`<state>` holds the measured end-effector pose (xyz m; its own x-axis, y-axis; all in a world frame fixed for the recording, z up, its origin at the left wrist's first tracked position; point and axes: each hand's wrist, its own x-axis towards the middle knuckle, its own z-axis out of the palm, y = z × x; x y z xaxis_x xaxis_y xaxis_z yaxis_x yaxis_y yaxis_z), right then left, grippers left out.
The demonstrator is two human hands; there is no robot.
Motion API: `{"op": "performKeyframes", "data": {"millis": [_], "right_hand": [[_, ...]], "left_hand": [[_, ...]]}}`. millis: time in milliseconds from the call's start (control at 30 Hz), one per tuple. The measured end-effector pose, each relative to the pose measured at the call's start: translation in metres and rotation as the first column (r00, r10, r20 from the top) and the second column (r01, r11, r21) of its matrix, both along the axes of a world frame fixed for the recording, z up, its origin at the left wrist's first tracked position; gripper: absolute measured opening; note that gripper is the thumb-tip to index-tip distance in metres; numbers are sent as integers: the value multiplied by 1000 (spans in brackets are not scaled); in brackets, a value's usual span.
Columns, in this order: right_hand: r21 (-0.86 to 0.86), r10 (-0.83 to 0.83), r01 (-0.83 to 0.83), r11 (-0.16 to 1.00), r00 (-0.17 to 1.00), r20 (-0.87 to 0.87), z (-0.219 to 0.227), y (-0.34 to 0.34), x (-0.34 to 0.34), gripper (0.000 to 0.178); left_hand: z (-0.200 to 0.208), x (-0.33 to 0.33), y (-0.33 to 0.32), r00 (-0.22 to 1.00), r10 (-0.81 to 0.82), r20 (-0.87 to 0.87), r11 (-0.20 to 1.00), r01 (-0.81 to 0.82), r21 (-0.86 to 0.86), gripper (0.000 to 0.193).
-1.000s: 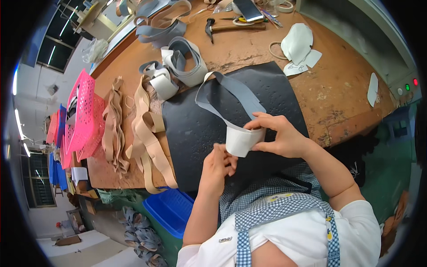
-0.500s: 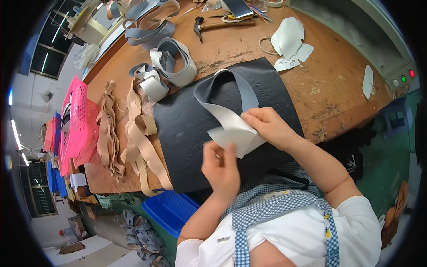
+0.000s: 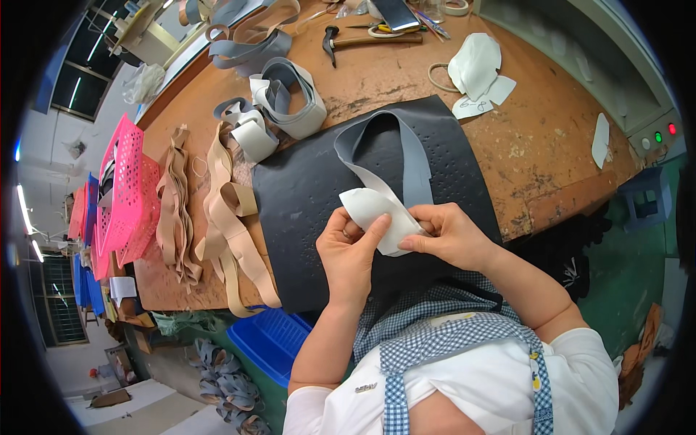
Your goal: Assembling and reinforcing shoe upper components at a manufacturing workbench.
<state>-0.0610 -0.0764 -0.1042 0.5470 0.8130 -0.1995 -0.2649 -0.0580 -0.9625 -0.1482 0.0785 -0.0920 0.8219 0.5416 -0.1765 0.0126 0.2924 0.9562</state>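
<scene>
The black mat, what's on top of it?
A long strip loops over the black mat, its white part between the left hand and right hand. The mat directly beneath them is hidden.

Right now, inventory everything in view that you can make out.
Long looped flexible strip: 1, grey and white, in both hands
Flat pitted sheet: 1, black, under the strip
Coiled flat strips: at least 2, grey and white, beyond the sheet, leftward
Wavy flat strips: 2 bundles, tan, left of the sheet
Wooden-handled hammer: 1, brown, dark head, table's far side
Flat rectangular phone: 1, dark, beside the hammer
Cut flat pieces: several, white, table's right side
Perforated plastic basket: at least 1, pink, table's left side
Open plastic tub: 1, blue, below the table's left
Scuffed wooden table: 1, brown, beneath the sheet
Left hand: 1, bare, gripping the strip
Right hand: 1, bare, gripping the strip
</scene>
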Motion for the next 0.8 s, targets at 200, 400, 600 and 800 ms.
{"op": "performKeyframes", "data": {"millis": [200, 400, 600, 800], "right_hand": [[-44, -26, 26, 999, 1000, 4, 0, -3, -1, 26], [-5, -10, 10, 1000, 1000, -13, -1, -8, -5, 30], [50, 4, -4, 999, 1000, -18, -2, -13, -4, 36], [37, -3, 4, 999, 1000, -29, 4, -14, -6, 32]], "left_hand": [[3, 1, -2, 998, -52, -35, 998, 52, 20, 27], [-6, 3, 2, 1000, -27, -15, 996, 28, 88, 18], [-8, 4, 4, 996, -72, -52, 997, 74, 29, 19], [-14, 5, 8, 979, -151, -134, 970, 120, -212, 65]]}}
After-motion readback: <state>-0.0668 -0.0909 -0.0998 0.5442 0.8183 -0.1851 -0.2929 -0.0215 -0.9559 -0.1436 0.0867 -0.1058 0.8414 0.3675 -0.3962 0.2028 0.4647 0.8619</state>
